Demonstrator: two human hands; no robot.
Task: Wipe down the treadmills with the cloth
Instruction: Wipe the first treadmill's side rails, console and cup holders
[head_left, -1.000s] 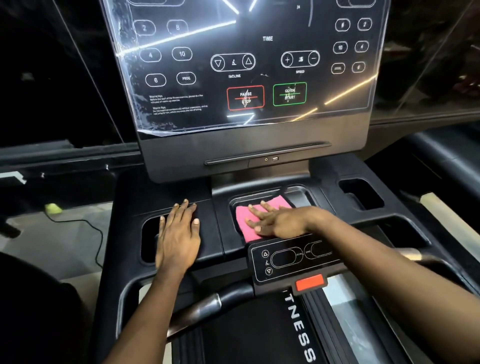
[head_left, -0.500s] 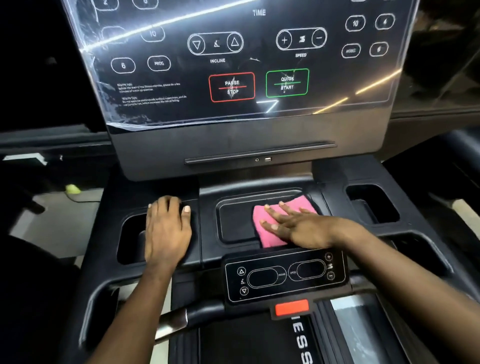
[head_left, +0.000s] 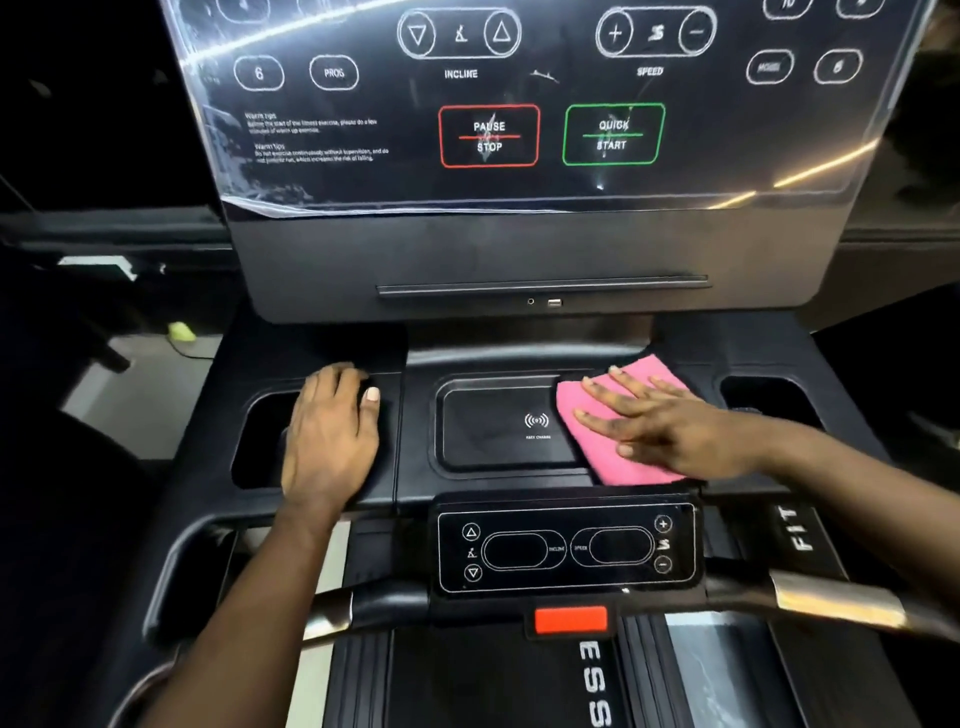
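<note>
A black treadmill console (head_left: 519, 249) fills the view, with a recessed charging tray (head_left: 493, 426) in its middle shelf. A pink cloth (head_left: 618, 462) lies over the tray's right end. My right hand (head_left: 660, 421) presses flat on the cloth with straight, spread fingers. My left hand (head_left: 332, 431) rests palm down on the console shelf left of the tray, its fingertips bent over a ridge and holding nothing.
The touch screen (head_left: 519, 104) with PAUSE STOP and QUICK START buttons rises behind. Cup wells (head_left: 260, 441) (head_left: 763, 395) flank the tray. A small control panel (head_left: 566, 551), a red safety clip (head_left: 571, 619) and handlebars (head_left: 831, 597) sit below, above the belt (head_left: 493, 686).
My right hand has slid the pink cloth rightward across the tray, uncovering the charging symbol. The left hand has stayed on the left shelf.
</note>
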